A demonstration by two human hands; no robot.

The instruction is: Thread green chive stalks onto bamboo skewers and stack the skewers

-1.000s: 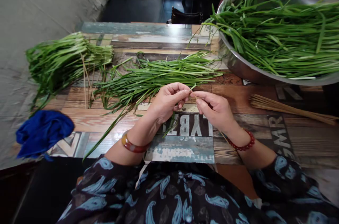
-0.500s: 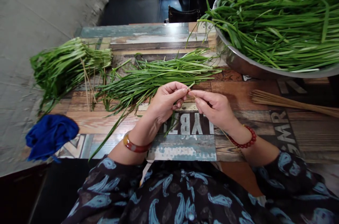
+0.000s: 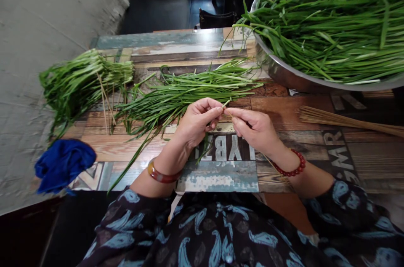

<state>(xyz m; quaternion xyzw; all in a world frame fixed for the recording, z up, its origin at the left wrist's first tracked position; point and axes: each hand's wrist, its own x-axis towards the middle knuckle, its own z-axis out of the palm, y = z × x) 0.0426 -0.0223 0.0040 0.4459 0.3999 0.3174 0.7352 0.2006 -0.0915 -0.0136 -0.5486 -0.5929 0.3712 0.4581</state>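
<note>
My left hand (image 3: 200, 121) pinches a green chive stalk (image 3: 226, 103), its pale end poking out past the thumb and fingertip. Close beside it, my right hand (image 3: 257, 130) is closed on a thin bamboo skewer (image 3: 269, 160), which runs back under the palm toward the wrist. The skewer's tip meets the stalk between my fingertips; whether it has gone through is too small to tell. Behind my hands lies a loose heap of chives (image 3: 186, 90). To the far left, stacked chives (image 3: 74, 75) have bamboo skewers (image 3: 103, 102) sticking out of them.
A large metal basin (image 3: 277, 67) heaped with chives (image 3: 331, 39) stands at the back right. In front of it lies a bundle of bamboo skewers (image 3: 344, 120). A crumpled blue cloth (image 3: 65, 164) rests at the table's left edge, near the grey wall (image 3: 47, 18).
My hands keep nearly the same pose, fingertips together on the stalk and skewer. The view has shifted slightly; nothing on the table has visibly moved.
</note>
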